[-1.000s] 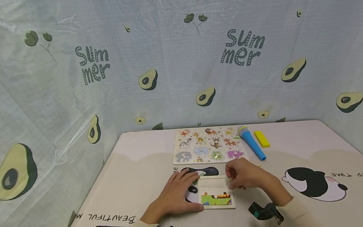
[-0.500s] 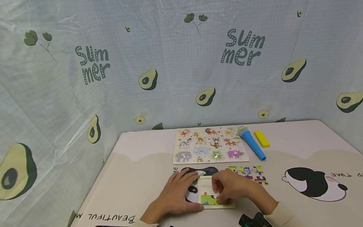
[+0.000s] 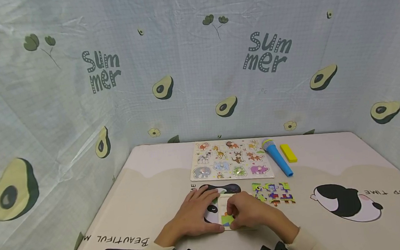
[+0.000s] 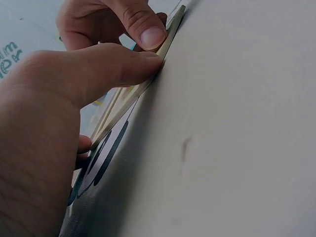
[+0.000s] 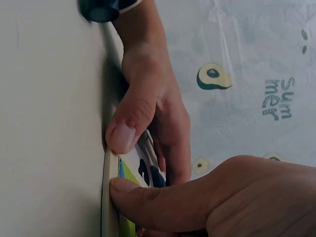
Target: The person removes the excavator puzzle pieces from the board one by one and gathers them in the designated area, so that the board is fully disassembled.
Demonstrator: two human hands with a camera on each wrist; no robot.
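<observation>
A small cream puzzle tray (image 3: 223,201) lies on the table between both hands, with green jigsaw pieces (image 3: 226,220) in its near part. My left hand (image 3: 197,216) holds the tray's left side, thumb at the near corner and fingers toward the far corner. In the left wrist view its thumb lies on the tray's edge (image 4: 121,112). My right hand (image 3: 251,208) is over the tray with fingers curled. Seen from the right wrist, its thumb (image 5: 148,205) touches the near rim; whether its hidden fingertips pinch a piece cannot be seen.
Several loose jigsaw pieces (image 3: 272,187) lie right of the tray. Behind are an animal puzzle board (image 3: 210,164), a blue toy microphone (image 3: 279,161) and a yellow block (image 3: 288,153). A patterned sheet (image 3: 183,55) hangs behind the table.
My right hand has moved left across the tray from its right side toward the left hand, uncovering the loose pieces. My left hand stays in place.
</observation>
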